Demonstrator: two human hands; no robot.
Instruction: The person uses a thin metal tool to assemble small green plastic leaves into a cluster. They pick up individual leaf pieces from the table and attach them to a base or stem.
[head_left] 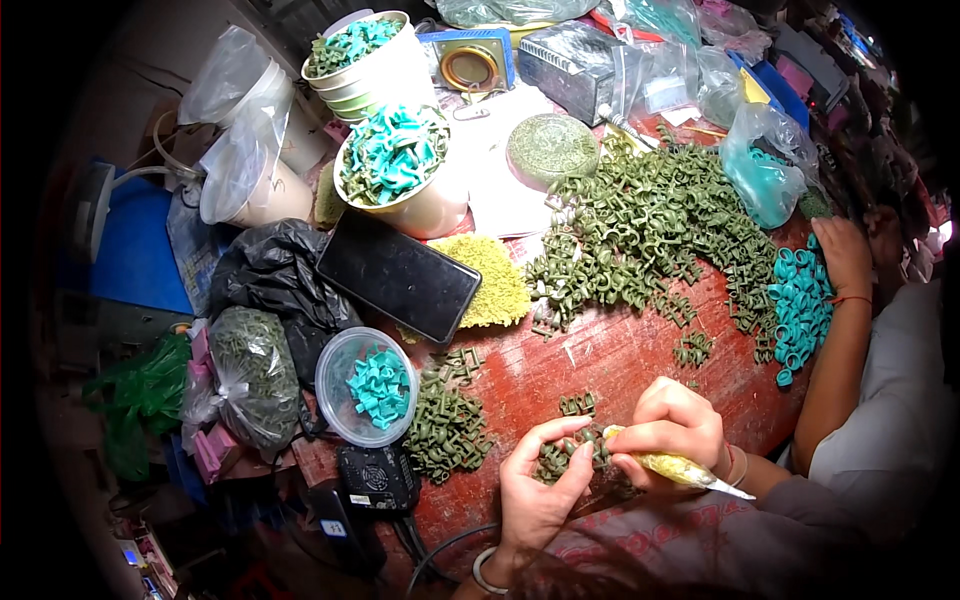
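Near the table's front edge, my left hand (532,497) is closed around a few small dark green ring-shaped pieces (556,462), pinched between thumb and fingers. Just to its right, my right hand (678,425) grips a slim cone-shaped bag with yellow contents (680,468). The bag's narrow end is near the green pieces, and its twisted whitish tail points down to the right. A short row of the same pieces (577,404) lies behind my left hand. A large heap of green ring pieces (650,225) spreads over the far table.
Left of my hands are a clear tub of turquoise pieces (380,388), a green pile (445,430), a black phone (400,275) on a yellow sponge (490,282), and filled white buckets (405,170). At right, another person's arm (845,330) reaches beside turquoise rings (800,310).
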